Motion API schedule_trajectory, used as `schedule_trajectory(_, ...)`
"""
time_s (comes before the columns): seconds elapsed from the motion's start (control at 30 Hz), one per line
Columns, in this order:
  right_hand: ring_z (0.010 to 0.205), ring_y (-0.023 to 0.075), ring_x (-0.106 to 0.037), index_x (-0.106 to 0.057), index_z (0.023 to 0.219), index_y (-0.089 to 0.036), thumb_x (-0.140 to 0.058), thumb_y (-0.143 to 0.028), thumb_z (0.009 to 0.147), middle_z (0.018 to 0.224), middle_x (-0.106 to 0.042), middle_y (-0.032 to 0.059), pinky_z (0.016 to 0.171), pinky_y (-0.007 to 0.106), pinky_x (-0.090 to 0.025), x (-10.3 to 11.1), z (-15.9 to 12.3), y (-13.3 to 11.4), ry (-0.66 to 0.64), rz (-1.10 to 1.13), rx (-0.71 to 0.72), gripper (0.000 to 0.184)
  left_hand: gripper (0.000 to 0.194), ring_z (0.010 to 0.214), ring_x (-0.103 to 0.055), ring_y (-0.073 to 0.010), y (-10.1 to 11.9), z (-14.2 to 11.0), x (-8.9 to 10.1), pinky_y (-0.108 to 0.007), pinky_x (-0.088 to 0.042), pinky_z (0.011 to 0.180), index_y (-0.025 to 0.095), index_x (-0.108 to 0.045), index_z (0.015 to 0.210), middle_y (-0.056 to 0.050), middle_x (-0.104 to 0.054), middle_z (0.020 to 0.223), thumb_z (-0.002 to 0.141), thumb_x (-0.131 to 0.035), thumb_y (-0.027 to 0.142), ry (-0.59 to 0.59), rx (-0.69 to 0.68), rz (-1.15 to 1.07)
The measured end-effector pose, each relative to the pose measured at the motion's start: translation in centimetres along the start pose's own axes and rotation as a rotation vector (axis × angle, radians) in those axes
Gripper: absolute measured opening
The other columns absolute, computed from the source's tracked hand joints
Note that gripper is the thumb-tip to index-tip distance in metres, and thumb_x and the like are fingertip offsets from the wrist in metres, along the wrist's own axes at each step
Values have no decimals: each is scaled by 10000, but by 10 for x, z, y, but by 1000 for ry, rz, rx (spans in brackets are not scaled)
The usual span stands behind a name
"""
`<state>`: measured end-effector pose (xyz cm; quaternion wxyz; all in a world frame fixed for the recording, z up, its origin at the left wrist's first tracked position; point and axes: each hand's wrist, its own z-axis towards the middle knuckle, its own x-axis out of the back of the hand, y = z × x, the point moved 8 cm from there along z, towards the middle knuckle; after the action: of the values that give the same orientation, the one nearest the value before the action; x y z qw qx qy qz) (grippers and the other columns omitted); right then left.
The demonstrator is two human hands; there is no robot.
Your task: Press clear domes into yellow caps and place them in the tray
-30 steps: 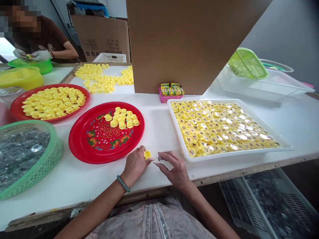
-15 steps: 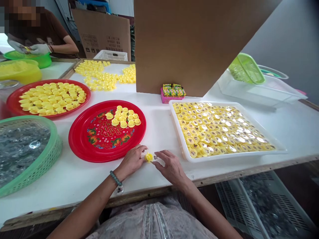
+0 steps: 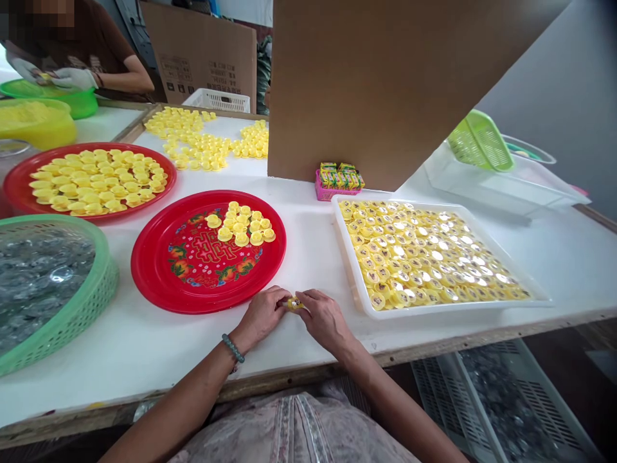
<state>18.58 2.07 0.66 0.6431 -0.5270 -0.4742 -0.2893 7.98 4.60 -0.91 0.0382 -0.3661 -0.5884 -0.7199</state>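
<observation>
A small yellow hat-shaped plastic piece [image 3: 294, 303] is pinched between my two hands just above the white table, with a dark printed picture showing on its face. My left hand [image 3: 263, 315] grips its left side, fingers closed. From the right, my right hand [image 3: 326, 320] presses thumb and fingertips on the same piece. Close behind my left hand lies a red tray [image 3: 159, 283] with a group of yellow hat-shaped pieces [image 3: 241, 223] at its far right. A white tray [image 3: 359, 283] beyond my right hand is full of yellow pieces with shiny printed faces [image 3: 429, 251].
At left stand a green basket [image 3: 103, 283] of clear plastic parts and another red tray [image 3: 168, 190] of yellow pieces. A cardboard panel [image 3: 376, 83] rises behind a pink basket [image 3: 332, 193] of small packets. Across the table, a person with gloved hands [image 3: 72, 78] works over a green basin.
My right hand has brought the small printed clear disc left onto the yellow piece, and both hands have closed together on it. The view has shifted slightly.
</observation>
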Motion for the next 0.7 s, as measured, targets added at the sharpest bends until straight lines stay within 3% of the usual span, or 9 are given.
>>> schedule_trajectory(0.2,897,180,-615,-618,1064,-187,-578,-159,838,966,-671,73,743,240,-441,-1,6,2,-23,22,57,231,196,819,-611,-153,-4,0,1,-256,-454,742,201,-690,891,-40,-687,889,800,-530,133,30,4,-51)
schedule_trajectory(0.43,842,174,-603,-618,1009,-179,-581,-134,832,891,-665,51,714,241,-427,-2,5,-7,-76,-13,201,186,293,801,-625,-146,-7,1,-1,-256,-467,741,203,-713,833,-34,-698,855,765,-474,48,67,25,-36)
schedule_trajectory(0.7,835,171,-570,-581,1060,-167,-532,-122,858,893,-639,58,697,246,-402,-5,2,-8,-63,-82,232,213,258,689,-608,-136,-7,-15,1,-231,-458,650,183,-689,910,-34,-696,819,724,-526,109,74,150,-11)
